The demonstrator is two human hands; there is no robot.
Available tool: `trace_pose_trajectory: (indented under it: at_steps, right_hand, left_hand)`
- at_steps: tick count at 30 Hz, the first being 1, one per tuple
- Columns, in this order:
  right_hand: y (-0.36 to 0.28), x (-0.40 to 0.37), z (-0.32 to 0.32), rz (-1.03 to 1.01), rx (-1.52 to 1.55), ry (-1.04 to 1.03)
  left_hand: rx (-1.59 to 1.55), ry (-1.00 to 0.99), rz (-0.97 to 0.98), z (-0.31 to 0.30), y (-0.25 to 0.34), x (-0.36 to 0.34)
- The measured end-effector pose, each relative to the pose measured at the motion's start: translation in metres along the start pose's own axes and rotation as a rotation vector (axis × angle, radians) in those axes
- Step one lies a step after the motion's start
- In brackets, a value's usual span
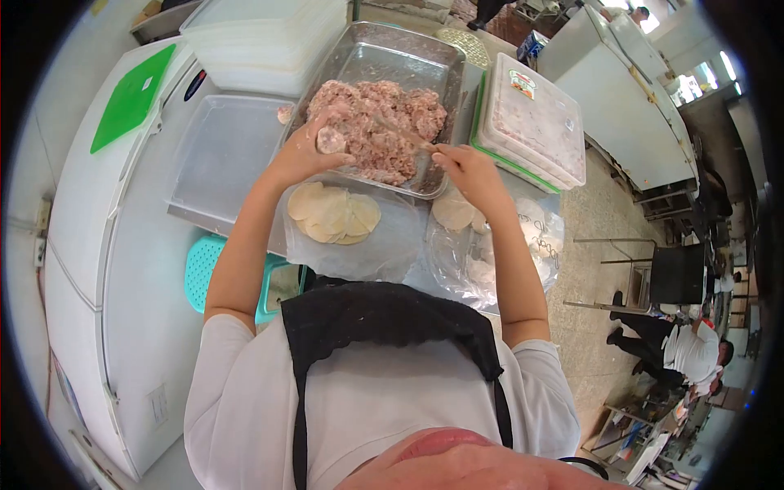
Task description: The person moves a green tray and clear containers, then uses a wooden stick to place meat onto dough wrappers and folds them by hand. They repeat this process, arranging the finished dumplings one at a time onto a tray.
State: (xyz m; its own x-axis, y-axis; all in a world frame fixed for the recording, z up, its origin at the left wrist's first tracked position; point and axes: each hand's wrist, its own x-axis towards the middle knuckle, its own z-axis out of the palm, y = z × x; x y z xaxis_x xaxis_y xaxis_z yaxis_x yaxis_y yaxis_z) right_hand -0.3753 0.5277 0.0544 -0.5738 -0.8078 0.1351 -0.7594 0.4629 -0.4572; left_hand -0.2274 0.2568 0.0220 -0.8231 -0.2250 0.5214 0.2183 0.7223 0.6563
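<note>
My left hand [304, 157] is curled around a small dumpling [331, 140], pale dough with pinkish filling, at the near left of a metal tray. In the tray [384, 51] lies a large mound of minced meat [384, 106]. My right hand [472, 170] grips the handle of a thin flat spatula [402, 131], whose blade reaches over the meat. A fan of round dough wrappers [333, 214] rests on plastic sheet just below the tray. More wrappers [454, 211] lie to the right, by my right forearm.
At left is a clear plastic tray [224, 147], with one small dumpling [284, 114] at its edge. Stacked white containers [261, 41] stand behind it. A lidded box [531, 114] sits at right. A green board [135, 94] tops a white freezer. Other people [694, 351] are farther right.
</note>
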Motion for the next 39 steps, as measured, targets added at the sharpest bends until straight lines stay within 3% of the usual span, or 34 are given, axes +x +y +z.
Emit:
trace_pose_trajectory:
  at_steps: [2,4,5,8,9,10,12,14,18,20,21,24,26,28,32,34,35,39]
  right_hand:
    - [-0.019,-0.003,0.003,0.056,0.174,-0.004]
    - [-0.031,-0.004,0.025,-0.224,0.309,0.042]
    - [-0.032,-0.001,0.028,-0.216,0.309,0.043]
    - [-0.035,0.008,0.021,-0.195,0.345,-0.089]
    - [-0.044,0.009,0.005,-0.165,0.128,-0.027]
    - [-0.055,0.011,-0.004,-0.136,-0.089,0.035]
    - [-0.09,0.009,0.005,-0.151,-0.074,0.051]
    - [-0.104,0.014,0.014,-0.157,-0.058,0.07]
    - [-0.118,0.032,-0.001,-0.139,-0.125,0.067]
    - [-0.142,0.031,-0.004,-0.049,0.053,0.057]
    - [-0.154,0.035,0.008,-0.164,0.137,0.057]
    - [-0.158,0.045,0.066,-0.128,0.159,0.002]
    - [-0.157,0.05,0.071,-0.168,0.1,0.053]
    - [-0.164,0.047,0.063,0.043,0.114,-0.051]
    - [-0.152,0.029,0.073,0.172,0.166,-0.031]
    - [-0.138,0.017,0.084,0.195,0.257,0.137]
    - [-0.137,0.013,0.083,0.202,0.254,0.141]
    - [-0.135,0.0,0.076,0.383,0.331,0.179]
  left_hand:
    - [-0.198,-0.276,-0.179,-0.011,0.011,0.004]
    - [-0.22,-0.357,-0.28,-0.021,0.029,0.014]
    - [-0.242,-0.441,-0.376,-0.025,0.032,0.015]
    - [-0.045,-0.328,-0.227,-0.024,0.004,0.003]
    - [-0.047,-0.328,-0.223,-0.023,-0.015,0.001]
    - [-0.094,-0.368,-0.307,-0.024,-0.032,0.002]
    - [-0.145,-0.407,-0.396,-0.033,-0.048,0.0]
    - [-0.027,-0.33,-0.272,-0.045,-0.044,0.0]
    - [-0.085,-0.225,-0.065,-0.076,-0.045,-0.004]
    - [-0.352,-0.498,-0.332,-0.103,-0.03,0.005]
    - [-0.355,-0.507,-0.33,-0.107,-0.036,0.005]
    - [-0.27,-0.516,-0.341,-0.12,-0.053,0.005]
    - [-0.215,-0.47,-0.516,-0.133,-0.061,0.002]
    - [-0.191,-0.438,-0.436,-0.145,-0.096,-0.01]
    - [0.013,-0.334,-0.291,-0.143,-0.209,-0.034]
    - [0.134,-0.327,-0.257,-0.128,-0.252,-0.036]
    - [0.262,-0.311,-0.227,-0.124,-0.263,-0.035]
    - [0.199,-0.274,-0.281,-0.114,-0.23,-0.014]
